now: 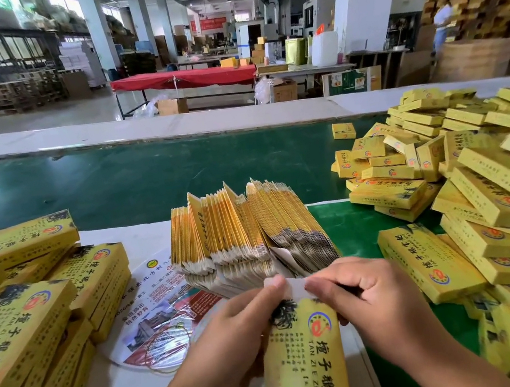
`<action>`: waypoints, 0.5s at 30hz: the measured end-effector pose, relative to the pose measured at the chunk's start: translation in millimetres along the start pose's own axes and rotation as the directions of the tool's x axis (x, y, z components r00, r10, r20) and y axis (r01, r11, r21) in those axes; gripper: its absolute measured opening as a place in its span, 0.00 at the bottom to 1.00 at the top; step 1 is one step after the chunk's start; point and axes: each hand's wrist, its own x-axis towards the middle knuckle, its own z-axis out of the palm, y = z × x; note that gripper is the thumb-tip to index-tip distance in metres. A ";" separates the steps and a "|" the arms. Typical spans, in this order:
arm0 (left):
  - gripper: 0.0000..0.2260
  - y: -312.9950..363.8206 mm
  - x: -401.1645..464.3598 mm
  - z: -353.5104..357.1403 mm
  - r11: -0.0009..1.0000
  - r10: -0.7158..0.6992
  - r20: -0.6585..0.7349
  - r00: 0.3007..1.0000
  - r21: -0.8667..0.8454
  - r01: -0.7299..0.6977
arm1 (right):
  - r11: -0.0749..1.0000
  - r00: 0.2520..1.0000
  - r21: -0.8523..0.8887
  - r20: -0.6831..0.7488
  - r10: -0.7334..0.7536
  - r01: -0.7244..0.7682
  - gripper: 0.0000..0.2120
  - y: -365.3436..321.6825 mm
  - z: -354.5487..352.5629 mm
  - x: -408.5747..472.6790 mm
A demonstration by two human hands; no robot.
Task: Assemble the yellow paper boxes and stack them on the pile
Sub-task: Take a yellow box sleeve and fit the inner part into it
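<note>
I hold one yellow paper box [303,361] lengthwise in front of me, its far end pointing away. My left hand [236,335] grips its left side, thumb and fingertips pinching the white end flap [291,285]. My right hand [365,296] pinches the same flap from the right. Just beyond stands a fanned bundle of flat unfolded boxes [247,235]. A large loose pile of assembled boxes [468,184] fills the right side. Stacked assembled boxes [31,315] lie at the left.
A printed round leaflet [161,307] lies on the white table under the bundle, with a rubber band on it. A green conveyor belt [129,177] runs across behind. Farther off are a red-covered table [184,78], pallets and a person by tall box stacks at the right.
</note>
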 end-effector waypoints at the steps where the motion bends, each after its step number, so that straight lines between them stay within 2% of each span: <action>1: 0.15 0.7 -0.7 -1.2 1.000 -0.025 0.061 0.998 -0.002 0.026 | 0.999 0.999 -0.033 -0.032 -0.029 0.028 0.09 0.1 0.2 -0.3; 4: 0.09 0.8 -2.0 -1.2 0.999 -0.020 0.199 0.980 0.029 0.015 | 0.994 0.992 -0.065 -0.092 -0.092 0.086 0.10 0.2 -1.2 0.4; 8: 0.02 3.5 -3.3 -0.1 0.999 0.027 0.131 0.991 -0.040 -0.022 | 0.993 0.993 0.046 0.040 -0.109 0.107 0.10 1.2 -3.8 0.2; 12: 0.05 4.2 -4.0 -0.7 0.999 0.030 0.103 0.994 -0.015 -0.029 | 0.976 0.991 0.216 0.133 -0.014 -0.015 0.13 -0.9 -6.1 -0.5; 15: 0.08 1.4 -4.1 0.0 0.998 0.048 0.103 0.994 0.026 -0.051 | 0.958 0.986 0.266 0.150 0.069 -0.107 0.09 -0.7 -6.3 -0.5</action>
